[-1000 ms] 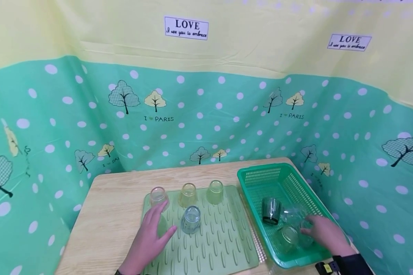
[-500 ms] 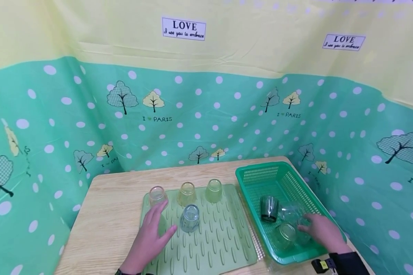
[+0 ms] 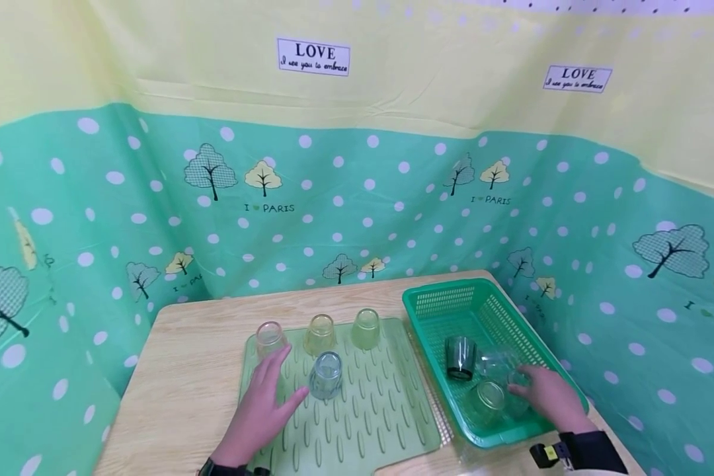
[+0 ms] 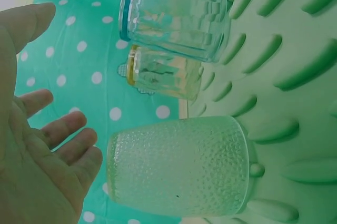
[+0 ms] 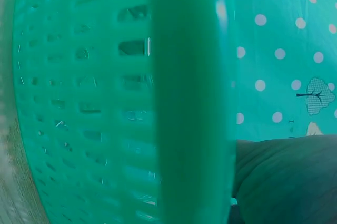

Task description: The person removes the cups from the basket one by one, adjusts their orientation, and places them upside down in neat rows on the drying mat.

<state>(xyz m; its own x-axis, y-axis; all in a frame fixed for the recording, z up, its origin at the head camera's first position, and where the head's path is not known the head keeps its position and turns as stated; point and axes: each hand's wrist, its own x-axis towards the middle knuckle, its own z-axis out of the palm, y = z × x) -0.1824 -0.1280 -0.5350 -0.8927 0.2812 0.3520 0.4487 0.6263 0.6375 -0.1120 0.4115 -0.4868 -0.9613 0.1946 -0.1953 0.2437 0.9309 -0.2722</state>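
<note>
My left hand point(image 3: 262, 410) hangs over the left of the green drying mat point(image 3: 387, 423), fingers spread, holding nothing. Beside it stand an upside-down blue glass point(image 3: 326, 375) and, in the left wrist view, a pebbled glass point(image 4: 179, 166). Behind these, a pink-rimmed glass point(image 3: 270, 338), an amber glass point(image 3: 320, 334) and a pale green glass point(image 3: 365, 328) stand upside down in a row. Inside the green basket point(image 3: 440, 291), my right hand point(image 3: 550, 393) grips a clear glass point(image 3: 516, 400) with thumb and fingers. In the right wrist view the basket's wall hides that hand's fingertips.
A dark grey glass point(image 3: 461, 358), a clear glass lying on its side point(image 3: 495, 363) and a yellowish glass point(image 3: 489, 400) share the basket. The basket stands right of the mat on a wooden table point(image 3: 172, 370). A dotted green curtain point(image 3: 333, 225) encloses the table.
The head view has shifted slightly, moving the scene left. My right hand stays at the clear glass in the basket; my left hand keeps its place and its spread fingers.
</note>
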